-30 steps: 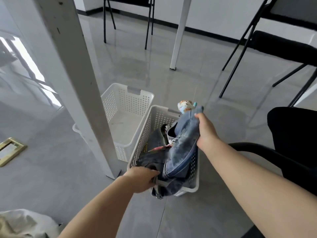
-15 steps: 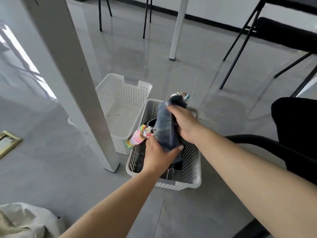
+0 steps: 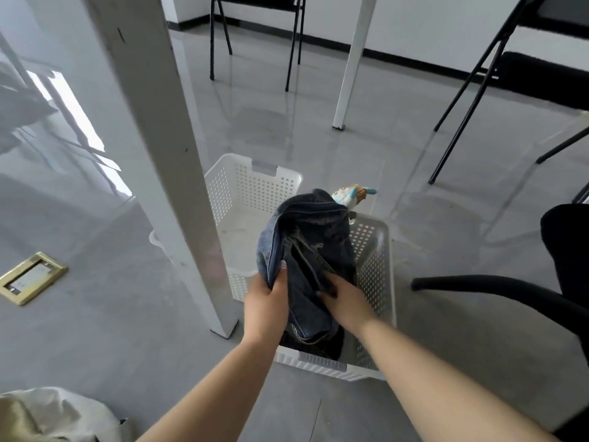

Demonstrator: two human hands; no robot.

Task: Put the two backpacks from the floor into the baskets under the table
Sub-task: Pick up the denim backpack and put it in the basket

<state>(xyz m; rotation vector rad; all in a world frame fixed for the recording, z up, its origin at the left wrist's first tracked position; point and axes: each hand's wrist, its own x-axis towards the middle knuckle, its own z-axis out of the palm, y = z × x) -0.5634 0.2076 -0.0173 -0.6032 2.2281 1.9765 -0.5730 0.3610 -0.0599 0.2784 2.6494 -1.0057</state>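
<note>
A dark blue denim backpack [image 3: 314,237] stands upright in the nearer white perforated basket [image 3: 373,282], its lower part inside and its top above the rim. A small pale charm [image 3: 350,194] sticks out at its far top. My left hand [image 3: 267,304] grips the backpack's left side, thumb on the fabric. My right hand [image 3: 345,299] presses against its right front, fingers tucked into the denim. A second white basket [image 3: 255,183] sits empty just behind and to the left. A beige backpack [image 3: 47,416] lies on the floor at the bottom left corner.
A white table leg [image 3: 172,173] stands right beside the baskets on the left; another leg [image 3: 352,65] is farther back. Black folding chairs [image 3: 478,90] stand at the back and right. A black chair arm [image 3: 494,288] is close on the right. A brass floor socket [image 3: 30,279] lies at left.
The denim backpack has been turned and pushed lower into the nearer basket. Both hands slid down from its top to its lower sides. The bright charm seen on its left is out of sight.
</note>
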